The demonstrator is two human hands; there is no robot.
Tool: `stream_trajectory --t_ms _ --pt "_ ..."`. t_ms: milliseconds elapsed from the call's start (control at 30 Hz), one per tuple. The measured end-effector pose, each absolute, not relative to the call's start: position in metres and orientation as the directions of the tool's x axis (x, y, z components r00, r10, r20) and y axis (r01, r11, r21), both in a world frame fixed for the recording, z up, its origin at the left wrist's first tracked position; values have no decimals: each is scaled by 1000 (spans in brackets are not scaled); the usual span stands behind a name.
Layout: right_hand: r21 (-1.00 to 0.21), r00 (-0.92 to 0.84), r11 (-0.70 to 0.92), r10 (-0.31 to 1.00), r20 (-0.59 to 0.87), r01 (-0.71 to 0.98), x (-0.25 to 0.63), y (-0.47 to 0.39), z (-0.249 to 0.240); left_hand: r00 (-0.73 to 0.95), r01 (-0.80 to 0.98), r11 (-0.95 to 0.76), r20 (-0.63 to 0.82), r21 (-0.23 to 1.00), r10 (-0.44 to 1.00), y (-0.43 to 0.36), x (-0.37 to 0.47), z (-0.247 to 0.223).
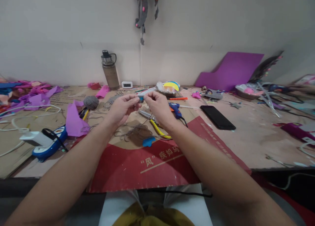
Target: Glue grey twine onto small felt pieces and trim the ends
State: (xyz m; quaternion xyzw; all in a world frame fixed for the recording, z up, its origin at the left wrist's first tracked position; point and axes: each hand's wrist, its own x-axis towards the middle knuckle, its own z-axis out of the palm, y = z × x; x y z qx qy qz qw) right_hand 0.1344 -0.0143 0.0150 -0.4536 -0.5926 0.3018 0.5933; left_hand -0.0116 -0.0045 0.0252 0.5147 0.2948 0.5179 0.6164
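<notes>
My left hand (125, 108) and my right hand (158, 105) meet above the middle of the work board. Pinched between the fingertips of both is a small blue piece (141, 99), mostly covered, its exact shape too small to tell. Beneath them, loose grey yarn (133, 131) lies in tangled loops. A tool with yellow handles (159, 130) rests under my right wrist, its head partly hidden. Nearer to me, a blue scalloped cutout (148, 141) lies on the red-and-brown cardboard (118, 173). A blue glue gun (175, 110) is just right of my right hand.
Left are a grey yarn ball (91, 102), purple scraps (73, 121) and a blue-white power strip (50, 144). A bottle (110, 70) and small clock (127, 85) stand at the wall. Right are a black phone (218, 117) and purple sheet (232, 71); another person's hand (299, 88) shows at the edge.
</notes>
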Motion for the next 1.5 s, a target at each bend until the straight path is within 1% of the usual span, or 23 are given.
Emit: stream_trajectory --t_ms 100,200,300,333,400,500,600,700,833,967,1100,1267,1367,1500 --pt "-889 108 404 895 433 217 140 -16 16 337 -225 -78 152 971 929 -3 -16 28" --pt "-850 77 416 883 462 323 142 -21 19 304 -22 -253 248 967 920 -4 -18 29" --pt "-770 32 447 856 516 456 140 -28 21 274 247 -441 374 863 886 -9 -17 32" --pt "-740 20 458 844 535 493 139 -30 22 270 310 -477 405 823 874 -12 -16 33" --pt "-688 -3 476 823 567 548 139 -32 22 263 376 -517 446 769 855 -15 -15 34" --pt "-660 -50 494 820 571 565 140 -31 21 246 386 -522 460 761 853 -17 -15 35" --pt "-696 -121 507 842 525 508 144 -26 21 213 349 -472 422 810 881 -15 -15 33" --pt "-733 -156 502 858 490 458 147 -23 22 171 294 -411 376 863 911 -14 -15 33" --pt "-758 -146 492 865 480 428 148 -22 21 179 290 -400 362 869 915 -15 -14 34" --pt "-753 -102 475 868 486 456 146 -23 21 193 306 -414 370 857 909 -18 -13 34" --pt "-776 -55 435 884 464 457 144 -26 22 217 261 -392 342 882 914 -15 -12 32" --pt "-774 -42 408 895 445 485 143 -28 23 266 210 -351 292 913 919 -13 -13 31" --pt "-757 -59 430 884 463 492 143 -27 22 248 250 -377 317 892 915 -16 -12 33" --pt "-739 -68 472 860 505 481 143 -26 18 165 275 -388 354 880 921 -12 -14 32"
